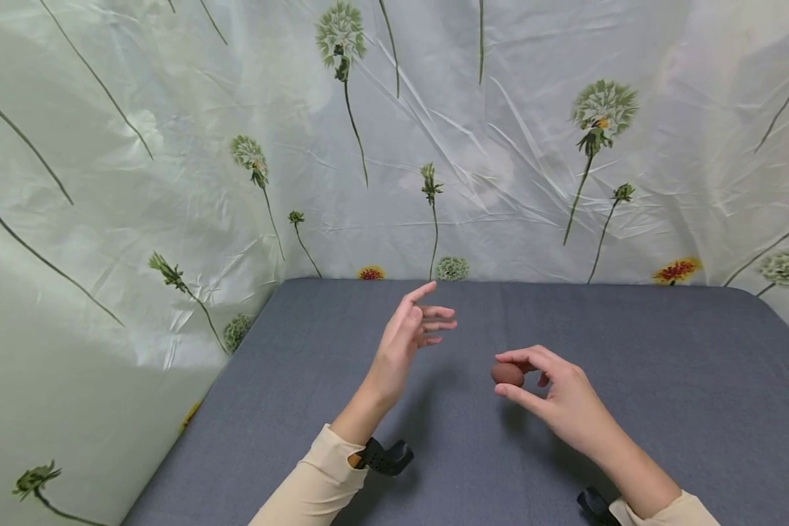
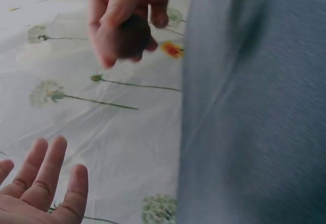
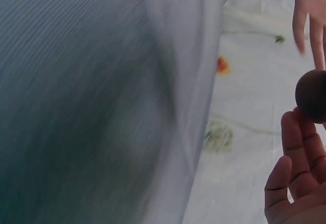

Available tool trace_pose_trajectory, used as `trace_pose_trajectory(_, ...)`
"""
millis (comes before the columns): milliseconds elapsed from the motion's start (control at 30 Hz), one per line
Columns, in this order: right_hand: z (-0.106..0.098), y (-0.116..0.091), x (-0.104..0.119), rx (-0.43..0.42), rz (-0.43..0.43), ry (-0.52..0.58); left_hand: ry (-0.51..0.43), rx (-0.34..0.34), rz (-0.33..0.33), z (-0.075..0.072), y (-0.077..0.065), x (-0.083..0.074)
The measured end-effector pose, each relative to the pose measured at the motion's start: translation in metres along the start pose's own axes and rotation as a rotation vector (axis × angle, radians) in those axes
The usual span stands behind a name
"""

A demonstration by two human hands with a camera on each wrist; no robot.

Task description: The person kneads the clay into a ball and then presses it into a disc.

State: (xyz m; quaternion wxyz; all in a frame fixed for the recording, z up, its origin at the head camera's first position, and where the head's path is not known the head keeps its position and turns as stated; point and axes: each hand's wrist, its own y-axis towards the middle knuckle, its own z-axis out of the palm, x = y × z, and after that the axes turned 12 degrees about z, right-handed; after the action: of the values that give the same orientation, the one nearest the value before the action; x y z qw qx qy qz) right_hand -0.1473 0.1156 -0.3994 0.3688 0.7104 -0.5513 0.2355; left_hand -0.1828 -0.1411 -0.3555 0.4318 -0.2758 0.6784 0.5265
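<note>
My right hand (image 1: 565, 398) pinches a small reddish-brown, egg-like ball (image 1: 507, 373) between thumb and fingertips, above the grey tabletop (image 1: 664, 380). To its left, my left hand (image 1: 397, 347) is raised with the fingers spread and the palm turned toward the ball, holding nothing. A gap separates that hand from the ball. In the left wrist view the ball (image 2: 131, 36) looks dark and blurred, partly covered by the right fingers. The right wrist view cuts the ball (image 3: 311, 95) off at its edge, with the left fingers (image 3: 300, 30) beyond it.
A pale curtain (image 1: 500, 146) printed with dandelions and other flowers hangs behind the table and along its left side. Black wrist devices (image 1: 386, 457) sit on both forearms, below cream sleeves (image 1: 322, 475). Shadows of both arms fall on the grey cloth.
</note>
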Motion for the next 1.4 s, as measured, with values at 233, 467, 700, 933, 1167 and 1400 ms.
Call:
trace_pose_trajectory(233,-0.031,-0.008,-0.031,0.065,0.108,-0.158,0.077,0.088,-0.051,-0.012,-0.018,0.008)
trace_pose_trajectory(467,-0.056,-0.018,-0.055,0.124,0.178,-0.271,0.112,0.122,-0.072,-0.025,-0.032,0.012)
trace_pose_trajectory(700,-0.067,-0.023,-0.069,0.159,0.199,-0.303,0.120,0.137,-0.082,-0.032,-0.041,0.013)
trace_pose_trajectory(933,-0.069,-0.028,-0.081,0.178,0.201,-0.323,0.107,0.156,-0.085,-0.034,-0.045,0.016)
trace_pose_trajectory(1167,-0.067,-0.032,-0.088,0.177,0.115,-0.330,0.109,0.175,-0.060,-0.032,-0.047,0.017)
trace_pose_trajectory(1400,-0.062,-0.014,-0.076,0.226,0.150,-0.405,0.117,0.181,-0.044,-0.032,-0.048,0.016)
